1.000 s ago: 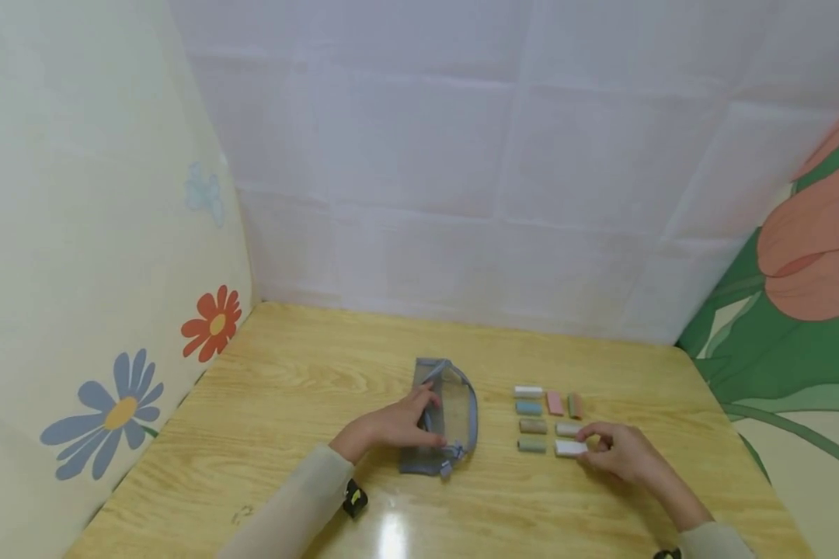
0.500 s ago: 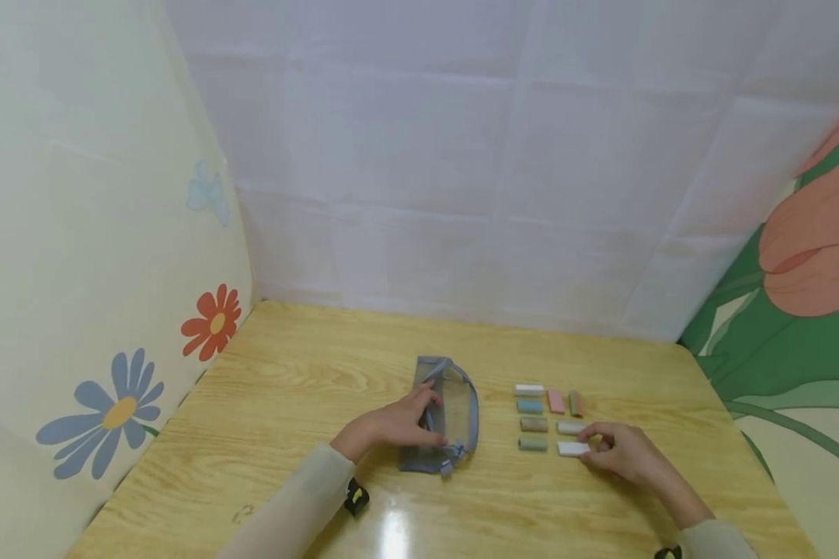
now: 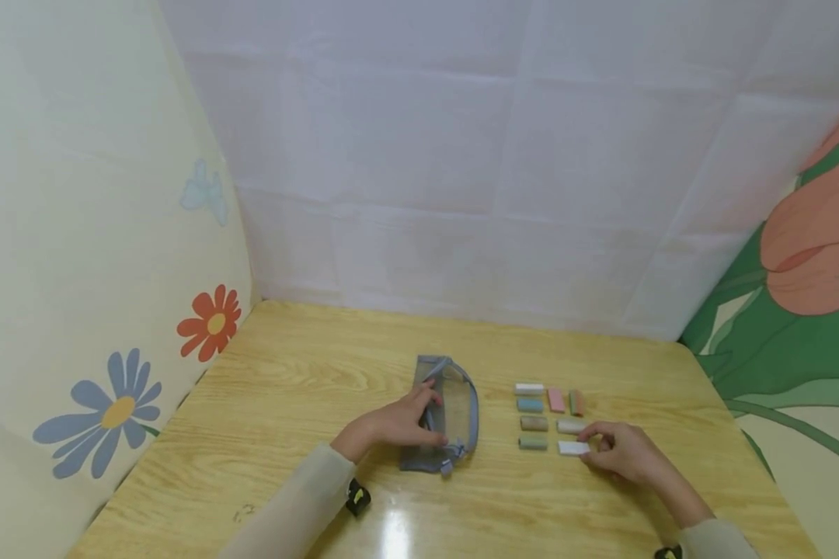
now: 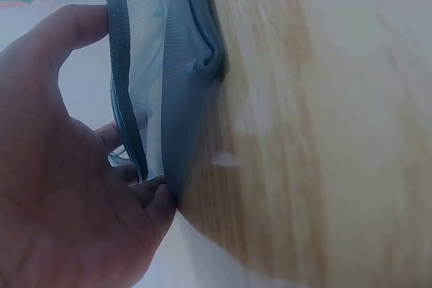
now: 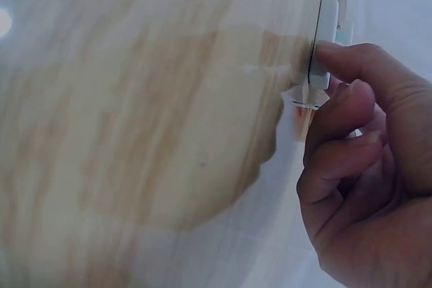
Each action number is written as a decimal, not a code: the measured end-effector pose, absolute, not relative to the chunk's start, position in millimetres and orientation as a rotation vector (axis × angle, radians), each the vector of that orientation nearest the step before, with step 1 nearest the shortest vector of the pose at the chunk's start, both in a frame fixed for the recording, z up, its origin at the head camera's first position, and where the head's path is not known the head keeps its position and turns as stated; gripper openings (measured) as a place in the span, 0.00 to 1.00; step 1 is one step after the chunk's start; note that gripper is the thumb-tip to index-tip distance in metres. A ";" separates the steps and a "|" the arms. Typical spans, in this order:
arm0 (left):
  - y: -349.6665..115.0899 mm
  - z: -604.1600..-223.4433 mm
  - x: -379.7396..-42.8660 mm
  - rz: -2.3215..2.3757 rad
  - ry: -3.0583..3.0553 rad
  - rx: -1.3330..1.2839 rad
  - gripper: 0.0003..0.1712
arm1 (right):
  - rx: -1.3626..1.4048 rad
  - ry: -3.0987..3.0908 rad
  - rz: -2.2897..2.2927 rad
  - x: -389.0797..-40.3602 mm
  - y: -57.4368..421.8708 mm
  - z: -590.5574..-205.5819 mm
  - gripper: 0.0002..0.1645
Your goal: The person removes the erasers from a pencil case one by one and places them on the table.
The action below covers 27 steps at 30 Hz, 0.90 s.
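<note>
A grey-blue mesh pouch (image 3: pixel 459 411) with darker trim lies on the wooden table, a small bow-like tag at its near corner. My left hand (image 3: pixel 398 423) grips it, the thumb and fingers set apart along its edge in the left wrist view, where the mesh (image 4: pixel 185 92) bulges between them. To the right, my right hand (image 3: pixel 618 450) pinches the end of a small white rectangular block (image 3: pixel 572 448) between thumb and fingers. In the right wrist view the thumb lies on the face of that white block (image 5: pixel 326 38); the other fingers curl below it.
Small pieces stand in rows by the right hand: a white one (image 3: pixel 529 389), a blue one (image 3: pixel 530 405), a pink one (image 3: pixel 555 401), a green-orange one (image 3: pixel 576 403), a brown roll (image 3: pixel 534 423), a green roll (image 3: pixel 533 442) and a pale roll (image 3: pixel 570 426). Cloth walls (image 3: pixel 405 155) enclose the table.
Hardly anything differs: both hands keep their places on the pouch and the white block. The view has shifted very slightly.
</note>
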<state>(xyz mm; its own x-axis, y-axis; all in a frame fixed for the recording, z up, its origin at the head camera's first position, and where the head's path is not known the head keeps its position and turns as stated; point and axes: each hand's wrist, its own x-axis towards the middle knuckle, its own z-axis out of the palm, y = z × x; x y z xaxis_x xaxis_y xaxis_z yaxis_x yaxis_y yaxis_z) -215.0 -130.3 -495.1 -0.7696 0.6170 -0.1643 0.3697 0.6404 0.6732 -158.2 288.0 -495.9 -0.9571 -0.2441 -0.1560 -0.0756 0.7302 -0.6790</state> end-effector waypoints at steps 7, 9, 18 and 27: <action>-124.3 -492.0 -213.8 0.892 2.492 0.787 0.38 | -0.186 2.686 -1.063 -155.7 289.5 -492.1 0.17; -122.6 -491.7 -213.6 0.893 2.504 0.788 0.39 | -0.152 2.701 -1.051 -155.1 289.3 -490.7 0.17; -109.2 -488.0 -210.4 0.865 2.607 0.895 0.48 | -0.049 2.755 -1.035 -156.5 293.1 -489.6 0.13; -96.3 -483.6 -200.9 0.780 2.744 0.946 0.56 | -0.084 2.883 -0.978 -156.6 297.6 -488.5 0.12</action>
